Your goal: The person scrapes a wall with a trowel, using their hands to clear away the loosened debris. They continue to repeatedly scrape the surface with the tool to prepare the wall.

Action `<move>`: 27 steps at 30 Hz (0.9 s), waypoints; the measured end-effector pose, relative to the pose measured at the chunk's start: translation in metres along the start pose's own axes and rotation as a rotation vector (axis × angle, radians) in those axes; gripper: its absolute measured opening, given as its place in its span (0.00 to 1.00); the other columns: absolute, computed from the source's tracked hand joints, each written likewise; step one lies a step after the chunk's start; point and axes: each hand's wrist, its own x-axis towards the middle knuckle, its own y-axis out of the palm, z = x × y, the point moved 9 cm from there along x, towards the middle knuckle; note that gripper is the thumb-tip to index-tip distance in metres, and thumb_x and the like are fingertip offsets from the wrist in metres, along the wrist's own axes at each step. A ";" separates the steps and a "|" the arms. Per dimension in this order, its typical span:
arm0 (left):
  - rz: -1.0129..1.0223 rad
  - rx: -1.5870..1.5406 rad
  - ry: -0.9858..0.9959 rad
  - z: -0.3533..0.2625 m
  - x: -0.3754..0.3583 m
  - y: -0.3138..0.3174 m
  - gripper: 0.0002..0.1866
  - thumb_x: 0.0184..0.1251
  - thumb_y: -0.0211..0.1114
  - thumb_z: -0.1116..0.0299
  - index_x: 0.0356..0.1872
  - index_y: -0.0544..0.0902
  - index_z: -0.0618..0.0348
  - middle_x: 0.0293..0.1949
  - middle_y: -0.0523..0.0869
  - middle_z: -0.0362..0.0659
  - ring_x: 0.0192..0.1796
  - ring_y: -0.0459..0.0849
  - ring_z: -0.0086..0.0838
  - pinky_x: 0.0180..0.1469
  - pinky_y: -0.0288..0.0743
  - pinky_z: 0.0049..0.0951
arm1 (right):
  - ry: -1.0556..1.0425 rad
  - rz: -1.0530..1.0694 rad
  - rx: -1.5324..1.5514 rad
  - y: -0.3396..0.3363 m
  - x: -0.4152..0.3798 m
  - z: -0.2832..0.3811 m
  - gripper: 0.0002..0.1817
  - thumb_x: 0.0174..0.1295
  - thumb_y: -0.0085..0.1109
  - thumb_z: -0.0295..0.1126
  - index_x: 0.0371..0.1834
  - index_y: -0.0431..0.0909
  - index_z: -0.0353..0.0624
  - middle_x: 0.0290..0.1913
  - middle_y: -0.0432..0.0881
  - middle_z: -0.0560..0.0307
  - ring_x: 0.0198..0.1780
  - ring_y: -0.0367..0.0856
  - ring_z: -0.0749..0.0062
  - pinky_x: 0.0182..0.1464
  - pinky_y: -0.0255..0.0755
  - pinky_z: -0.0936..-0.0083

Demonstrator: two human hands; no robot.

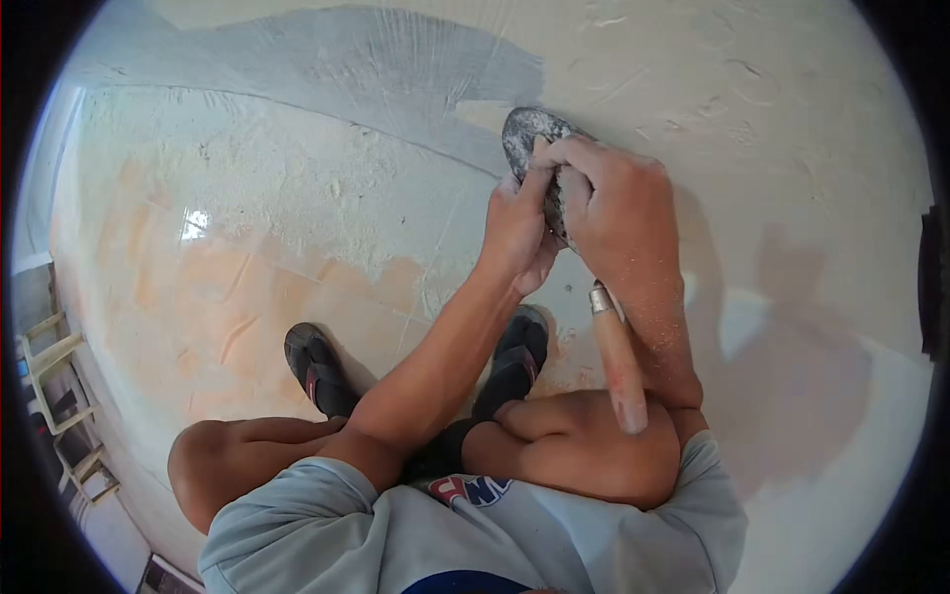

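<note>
Both hands meet over the upper middle of the view, around a dark oval piece (531,129) shaped like a shoe sole and coated with white powder. My left hand (517,230) grips its near left side, thumb upward. From the right, my right hand (618,193) bends over it with its fingers pinched on the dark surface. White dust covers the fingers of both. Below my right wrist shows a tool's wooden handle (618,366) with a metal collar, overlapping my bent knee; the rest of the tool is hidden behind the hand and forearm.
Dusty tiles (346,267) with orange patches and whitish smears lie ahead. A grey patch (396,54) spreads beyond them. My feet, in dark footwear (315,361), stand under my bent knees. A light-coloured frame (54,376) stands at the left edge.
</note>
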 end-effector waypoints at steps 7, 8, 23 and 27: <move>-0.009 -0.012 0.010 0.001 0.002 0.000 0.21 0.82 0.60 0.47 0.49 0.80 0.58 0.35 0.85 0.37 0.33 0.86 0.22 0.29 0.81 0.26 | -0.031 -0.008 0.031 -0.001 0.001 0.003 0.10 0.66 0.55 0.26 0.41 0.88 0.46 0.34 0.86 0.40 0.39 0.86 0.39 0.42 0.79 0.54; -0.043 -0.033 0.022 0.001 0.001 0.000 0.20 0.82 0.60 0.48 0.49 0.80 0.58 0.35 0.85 0.37 0.33 0.86 0.22 0.28 0.81 0.26 | -0.036 -0.010 0.033 0.002 0.003 0.005 0.10 0.66 0.55 0.26 0.41 0.88 0.46 0.34 0.86 0.40 0.39 0.86 0.39 0.42 0.79 0.54; -0.045 -0.029 -0.015 -0.008 -0.003 -0.008 0.18 0.81 0.63 0.50 0.47 0.82 0.57 0.34 0.85 0.37 0.31 0.85 0.21 0.26 0.81 0.26 | -0.090 -0.008 -0.051 0.016 0.003 0.008 0.08 0.67 0.54 0.27 0.40 0.85 0.48 0.31 0.86 0.42 0.37 0.86 0.40 0.40 0.78 0.50; 0.027 -0.087 -0.007 -0.002 0.002 -0.003 0.20 0.80 0.64 0.47 0.47 0.81 0.56 0.33 0.84 0.35 0.31 0.84 0.20 0.25 0.78 0.26 | -0.060 -0.019 -0.102 0.010 0.005 0.020 0.08 0.67 0.55 0.27 0.40 0.85 0.47 0.32 0.86 0.43 0.37 0.86 0.40 0.40 0.77 0.49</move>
